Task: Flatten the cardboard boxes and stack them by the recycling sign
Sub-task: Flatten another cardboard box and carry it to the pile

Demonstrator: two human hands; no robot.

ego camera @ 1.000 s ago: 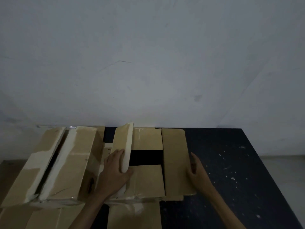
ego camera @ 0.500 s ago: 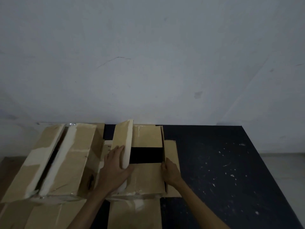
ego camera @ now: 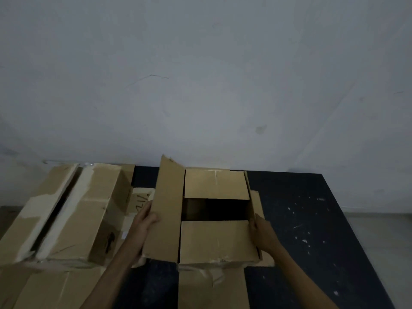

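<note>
An open cardboard box (ego camera: 216,239) sits on the dark table (ego camera: 312,230) between both hands. The left hand (ego camera: 143,221) grips its raised left flap (ego camera: 166,210); the right hand (ego camera: 262,233) grips the right flap's (ego camera: 256,204) edge. A second box (ego camera: 73,210) lies just left.

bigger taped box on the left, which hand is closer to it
Left. The left hand holds the middle box's raised flap, just right of the taped box. The right hand grips that box's far side.

The boxes (ego camera: 214,237) are plain tan cardboard; the one left of the open box has whitish torn strips (ego camera: 66,210). The bench (ego camera: 312,230) is black, speckled white. The wall (ego camera: 200,74) is pale grey.
</note>
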